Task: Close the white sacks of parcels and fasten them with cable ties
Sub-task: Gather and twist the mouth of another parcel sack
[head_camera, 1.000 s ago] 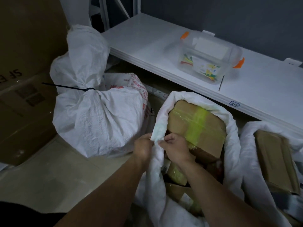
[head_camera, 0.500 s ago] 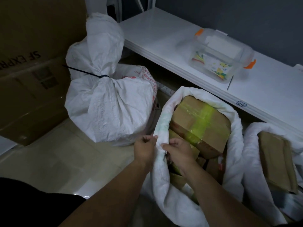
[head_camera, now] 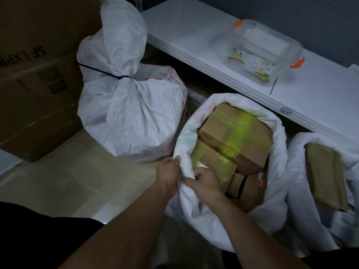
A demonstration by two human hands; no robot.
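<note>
An open white sack (head_camera: 279, 152) stands on the floor at centre, its rim rolled down around brown cardboard parcels (head_camera: 236, 135) wrapped in green-tinted tape. My left hand (head_camera: 168, 172) grips the near-left part of the rolled rim from outside. My right hand (head_camera: 206, 184) grips the same stretch of rim from inside, close beside the left. At the left stands a closed white sack (head_camera: 128, 115) with a black cable tie (head_camera: 116, 76) round its neck. A second open sack (head_camera: 299, 171) with a flat brown parcel (head_camera: 326, 175) shows at the right edge.
A white table (head_camera: 194, 35) runs along the back behind the sacks, bearing a clear plastic box (head_camera: 264, 51) with orange clips. Large brown cartons (head_camera: 35, 78) stand at the left. Pale tiled floor (head_camera: 73, 181) lies in front of the closed sack.
The rolled rim has been worked lower, showing more of the parcels. Both hands stayed together on the near-left rim while the view shifted left.
</note>
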